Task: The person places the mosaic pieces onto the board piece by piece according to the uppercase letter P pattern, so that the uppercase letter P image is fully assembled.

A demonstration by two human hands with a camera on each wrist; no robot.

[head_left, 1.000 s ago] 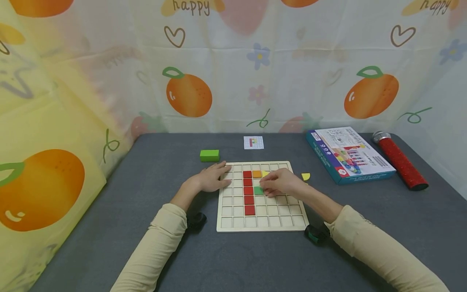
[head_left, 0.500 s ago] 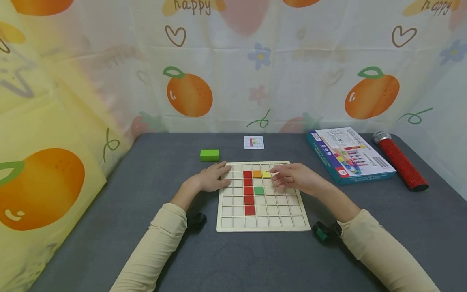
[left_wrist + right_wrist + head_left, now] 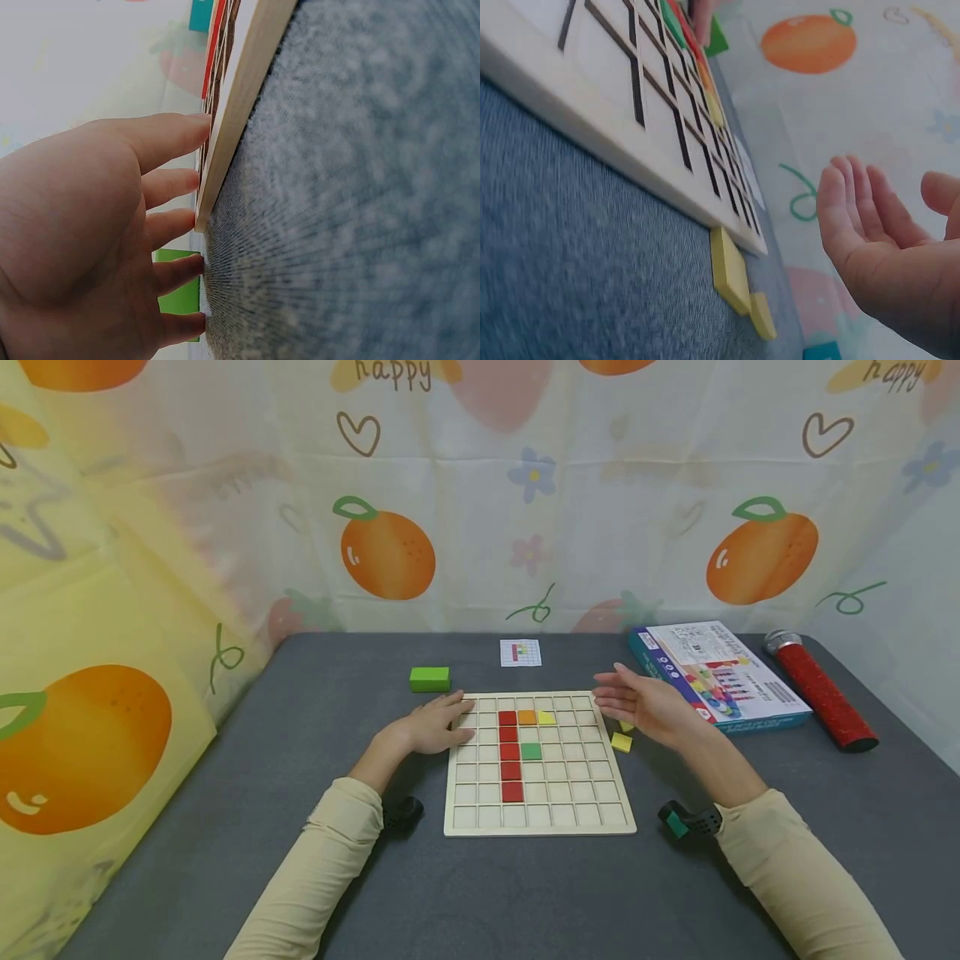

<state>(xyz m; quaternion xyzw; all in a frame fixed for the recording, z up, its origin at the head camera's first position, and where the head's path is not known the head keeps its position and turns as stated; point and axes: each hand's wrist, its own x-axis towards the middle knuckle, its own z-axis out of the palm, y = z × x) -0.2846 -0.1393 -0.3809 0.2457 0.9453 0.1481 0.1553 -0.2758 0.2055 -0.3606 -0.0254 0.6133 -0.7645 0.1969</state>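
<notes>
A wooden grid board point(image 3: 540, 820) lies mid-table. It carries a column of red squares point(image 3: 510, 752), an orange square point(image 3: 527, 717), a yellow piece point(image 3: 547, 717) and a green square point(image 3: 531, 751). My left hand point(image 3: 433, 725) rests on the board's left edge, fingers spread; the left wrist view shows the thumb point(image 3: 176, 137) at its rim. My right hand point(image 3: 647, 706) is raised beyond the right edge, holding nothing, fingers loosely bent. Below it lie a yellow square tile point(image 3: 621, 742) and a second yellow piece point(image 3: 763, 316), partly hidden by the hand in the head view.
A green block point(image 3: 430, 679) and a small patterned card point(image 3: 521, 652) lie behind the board. Back right are a blue-and-white game box point(image 3: 720, 677) and a red microphone point(image 3: 825, 689). A fruit-print cloth point(image 3: 480, 510) hangs behind the table.
My right hand has withdrawn from beside the green square, rightward and up past the board's right edge. The green square stays in its cell. My left hand has not moved.
</notes>
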